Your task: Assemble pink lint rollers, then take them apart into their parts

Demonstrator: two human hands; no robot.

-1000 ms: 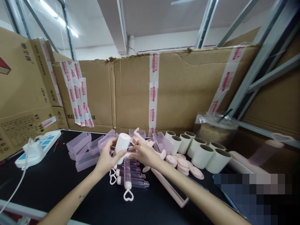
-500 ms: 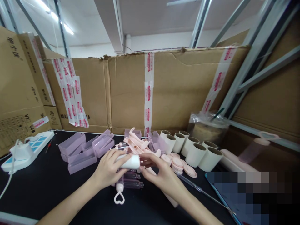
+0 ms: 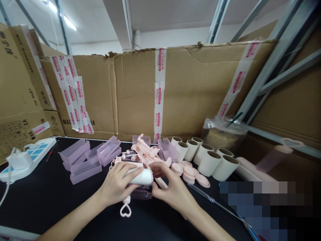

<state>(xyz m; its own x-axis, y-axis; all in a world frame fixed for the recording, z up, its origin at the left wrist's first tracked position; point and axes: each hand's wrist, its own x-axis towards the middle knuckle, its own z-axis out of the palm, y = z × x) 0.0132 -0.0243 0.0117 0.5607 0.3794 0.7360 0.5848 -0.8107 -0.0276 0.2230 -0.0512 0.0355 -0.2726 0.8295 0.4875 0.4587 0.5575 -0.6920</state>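
My left hand is wrapped round a white paper roll, held sideways above the black table. My right hand has its thumb and fingers closed on the right end of that roll. A thin pinkish edge shows there; whether it is a separate cap I cannot tell. Just below the hands are a heart-shaped pink handle and clear purplish tubes. Behind them lies a heap of pale pink plastic parts. Pink round discs lie in loose stacks to the right of my right hand.
Purple translucent boxes lie at the left, near a white power strip. Upright white rolls stand at the right before a plastic bag. A thin metal rod lies closer. Cardboard walls the back.
The roll and both hands have shifted slightly right. The right fingers now sit round the roll's end, where a pinkish edge shows. The camera view has moved a little.
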